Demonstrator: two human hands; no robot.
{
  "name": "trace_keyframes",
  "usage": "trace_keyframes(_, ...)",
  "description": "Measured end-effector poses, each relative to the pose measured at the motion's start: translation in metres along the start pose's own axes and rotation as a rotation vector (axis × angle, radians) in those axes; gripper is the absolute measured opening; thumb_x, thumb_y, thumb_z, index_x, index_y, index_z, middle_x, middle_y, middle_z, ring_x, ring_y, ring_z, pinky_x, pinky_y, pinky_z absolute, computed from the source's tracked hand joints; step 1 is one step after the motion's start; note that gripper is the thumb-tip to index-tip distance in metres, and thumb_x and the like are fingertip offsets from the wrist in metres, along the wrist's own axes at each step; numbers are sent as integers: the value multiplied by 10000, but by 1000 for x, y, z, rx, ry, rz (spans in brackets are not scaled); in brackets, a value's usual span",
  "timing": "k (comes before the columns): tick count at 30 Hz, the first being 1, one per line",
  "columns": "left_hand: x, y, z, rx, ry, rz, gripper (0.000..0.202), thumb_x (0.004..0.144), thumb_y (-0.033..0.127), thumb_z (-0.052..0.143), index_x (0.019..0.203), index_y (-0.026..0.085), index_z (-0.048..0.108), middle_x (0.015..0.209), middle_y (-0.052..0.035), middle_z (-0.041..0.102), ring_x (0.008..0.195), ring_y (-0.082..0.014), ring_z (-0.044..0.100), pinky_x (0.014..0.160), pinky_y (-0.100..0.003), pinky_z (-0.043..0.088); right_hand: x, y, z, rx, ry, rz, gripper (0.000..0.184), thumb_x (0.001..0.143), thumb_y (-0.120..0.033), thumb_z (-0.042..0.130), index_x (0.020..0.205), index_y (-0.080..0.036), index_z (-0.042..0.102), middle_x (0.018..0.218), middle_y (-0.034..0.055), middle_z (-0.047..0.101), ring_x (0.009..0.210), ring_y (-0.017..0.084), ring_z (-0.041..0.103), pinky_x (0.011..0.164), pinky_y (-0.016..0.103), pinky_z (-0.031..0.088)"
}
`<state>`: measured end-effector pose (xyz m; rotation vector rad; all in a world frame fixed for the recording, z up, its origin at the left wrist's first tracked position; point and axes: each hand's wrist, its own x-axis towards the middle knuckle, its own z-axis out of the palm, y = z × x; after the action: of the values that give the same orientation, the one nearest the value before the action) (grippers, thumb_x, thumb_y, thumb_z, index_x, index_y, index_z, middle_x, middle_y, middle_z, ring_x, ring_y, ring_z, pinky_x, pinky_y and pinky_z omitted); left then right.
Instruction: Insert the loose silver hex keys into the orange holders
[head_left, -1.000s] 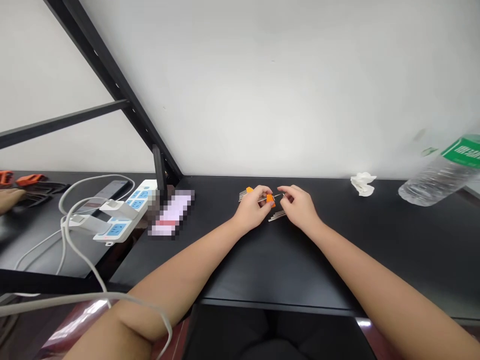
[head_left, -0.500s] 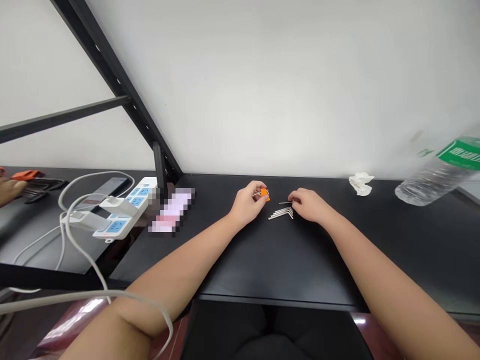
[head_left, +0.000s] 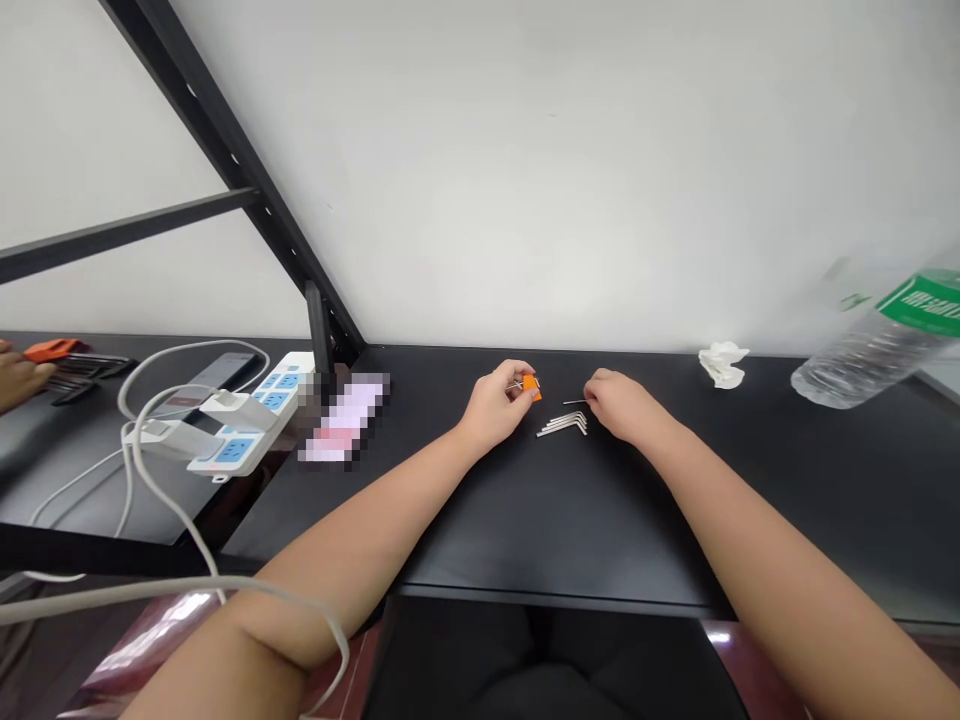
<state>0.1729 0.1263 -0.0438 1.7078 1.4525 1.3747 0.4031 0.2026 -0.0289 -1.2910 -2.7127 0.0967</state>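
Observation:
My left hand (head_left: 496, 408) is closed around a small orange holder (head_left: 531, 386) with thin metal hex keys sticking out of it, held just above the black table (head_left: 555, 520). My right hand (head_left: 619, 407) rests on the table with its fingertips pinched on one thin hex key (head_left: 574, 402). A small row of loose silver hex keys (head_left: 562, 425) lies on the table between and just below the two hands.
A crumpled white tissue (head_left: 721, 364) and a tilted clear water bottle with a green label (head_left: 877, 345) sit at the right. A white power strip with cables (head_left: 240, 425) and a blurred pink object (head_left: 345, 420) lie at the left. Another person's hand (head_left: 19, 375) is at the far left beside dark tools.
My hands have drawn apart: the right one pulled a thin hex key away from the orange holder and came down by the loose keys. The left hand still holds the holder.

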Motion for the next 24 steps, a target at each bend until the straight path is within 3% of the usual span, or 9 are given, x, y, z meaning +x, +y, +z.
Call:
trace_keyframes(8,0,3,-3,-5,20,12,242,845,249,664,1077,217,603,882,-8,719,657,-108,670,683,-253,583,-2,-6,-3,-69,7,60,164,828,-42,554,839,-127,694,940,141,652,776,195,604,681,291,386)
trace_keyframes(14,1,3,-3,-6,26,12,244,842,261,676,1071,222,601,898,-9,713,658,-109,667,673,-250,577,-4,-1,-9,105,30,94,214,876,-104,541,921,-194,730,901,53,715,807,170,634,697,254,420)
trace_keyframes(17,2,2,-3,-11,23,6,239,844,265,677,1067,222,600,904,-12,712,670,-112,671,676,-251,578,-2,4,-8,229,33,84,237,889,-126,544,906,-212,764,925,32,738,848,174,651,753,263,448)
trace_keyframes(24,2,0,-3,-4,-1,-1,258,839,230,659,1089,224,599,939,-12,708,666,-102,660,690,-253,578,-5,1,-2,247,-12,-30,314,910,-94,515,984,-222,792,1051,44,716,956,178,650,879,275,473)
